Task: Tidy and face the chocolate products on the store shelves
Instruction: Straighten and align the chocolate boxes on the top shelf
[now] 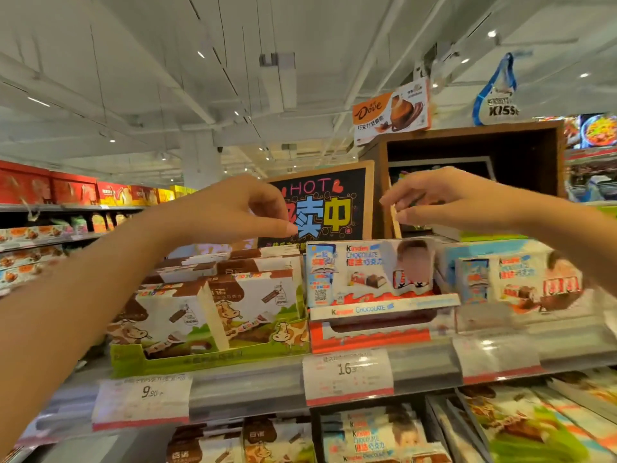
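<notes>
A black chalkboard sign point(337, 208) with a wooden frame and the word "HOT" stands at the back of the top shelf. My left hand point(233, 208) curls its fingers and thumb at the sign's left edge, which it hides. My right hand point(440, 198) pinches the wooden right edge of the sign. Below them, white and brown cow-print chocolate boxes point(253, 295) stand in a green tray point(200, 360). Kinder Chocolate boxes point(367, 272) sit in a red and white tray beside it. A second Kinder stack point(510, 282) stands to the right.
A dark wooden display box point(554, 155) stands behind the sign, with a Dove card point(390, 111) and a Kisses hanger point(497, 108) above. Price tags point(347, 375) line the shelf rail. More chocolate fills the lower shelf point(374, 436). Red gift boxes point(70, 188) fill the left aisle.
</notes>
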Tool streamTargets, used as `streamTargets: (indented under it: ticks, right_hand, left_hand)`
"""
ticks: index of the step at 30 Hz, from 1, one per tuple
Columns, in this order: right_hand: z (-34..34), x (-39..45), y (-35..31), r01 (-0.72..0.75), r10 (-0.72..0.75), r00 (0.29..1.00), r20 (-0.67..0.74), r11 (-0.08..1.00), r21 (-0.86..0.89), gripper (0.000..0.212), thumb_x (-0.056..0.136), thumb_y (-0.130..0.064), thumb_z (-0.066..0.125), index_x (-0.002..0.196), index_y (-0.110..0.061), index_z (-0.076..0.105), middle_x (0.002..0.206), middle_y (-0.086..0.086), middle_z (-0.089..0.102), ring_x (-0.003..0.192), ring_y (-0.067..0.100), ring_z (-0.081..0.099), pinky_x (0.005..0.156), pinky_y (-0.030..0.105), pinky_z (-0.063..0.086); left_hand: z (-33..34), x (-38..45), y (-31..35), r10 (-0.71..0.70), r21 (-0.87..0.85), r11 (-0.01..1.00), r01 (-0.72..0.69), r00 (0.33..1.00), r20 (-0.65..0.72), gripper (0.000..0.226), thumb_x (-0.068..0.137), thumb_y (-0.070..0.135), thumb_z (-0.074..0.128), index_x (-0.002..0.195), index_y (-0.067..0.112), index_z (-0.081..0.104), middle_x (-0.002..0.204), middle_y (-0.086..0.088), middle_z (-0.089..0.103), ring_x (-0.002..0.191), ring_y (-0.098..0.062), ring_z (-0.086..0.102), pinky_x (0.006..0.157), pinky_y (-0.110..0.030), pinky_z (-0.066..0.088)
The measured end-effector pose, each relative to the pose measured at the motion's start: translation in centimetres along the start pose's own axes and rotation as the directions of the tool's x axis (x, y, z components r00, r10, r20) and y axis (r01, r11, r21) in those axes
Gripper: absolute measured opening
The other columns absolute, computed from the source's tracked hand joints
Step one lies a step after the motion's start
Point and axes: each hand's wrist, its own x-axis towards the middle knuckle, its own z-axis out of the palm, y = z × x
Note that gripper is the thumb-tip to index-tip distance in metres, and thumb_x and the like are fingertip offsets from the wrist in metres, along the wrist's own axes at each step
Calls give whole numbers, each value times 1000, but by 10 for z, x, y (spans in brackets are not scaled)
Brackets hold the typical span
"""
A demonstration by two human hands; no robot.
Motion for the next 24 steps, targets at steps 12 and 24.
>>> streamTargets:
  ticks: [12,24]
  right_hand:
    - [-116,-73,114,-302,287,948,-136,948,-101,19,89,-25,59,104,-19,69,106,-3,67,102,13,60,94,33,44]
    - [-125,-64,198,-744,788,612,68,602,-291,75,88,-64,41,141,-11,35,142,15,42,123,36,47,99,42,42]
  left_hand:
    - [83,102,110,0,-64,998,-3,999,-48,24,76,43,69,86,21,68,88,5,67,81,-4,62,70,-19,48]
    - [138,190,189,-642,6,752,659,732,228,107,57,82,50,142,19,33,141,-10,40,117,-31,48,85,-39,43]
